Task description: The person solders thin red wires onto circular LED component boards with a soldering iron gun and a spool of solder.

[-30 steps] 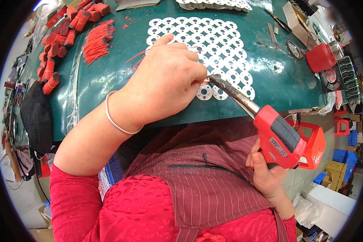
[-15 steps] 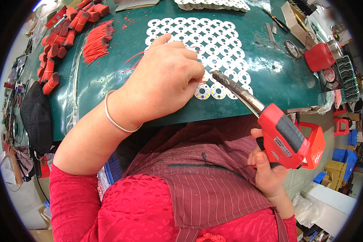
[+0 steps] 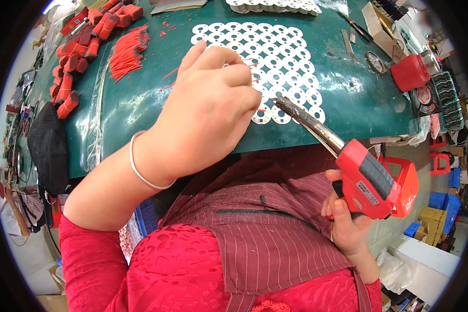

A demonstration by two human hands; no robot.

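Two bare hands are at work. One, the left hand (image 3: 208,104), hangs over one sheet of white ring-shaped boards (image 3: 268,54), its fingers curled inward and one outer finger sticking out; the fingertips are hidden, so I cannot tell what they pinch. Two red wire ends (image 3: 167,88) poke out on its left side. The right hand (image 3: 348,226) is folded around the handle of one red soldering gun (image 3: 366,179), whose dark tip sits just right of the left hand, over the near boards; contact is unclear. Seven boards make up the sheet's far row; the left hand covers too many others to count. One loose pile of red wires (image 3: 126,52) lies left of the left hand, with many tied bundles (image 3: 67,104) farther left. One red bottle (image 3: 411,74) stands beyond the right hand.
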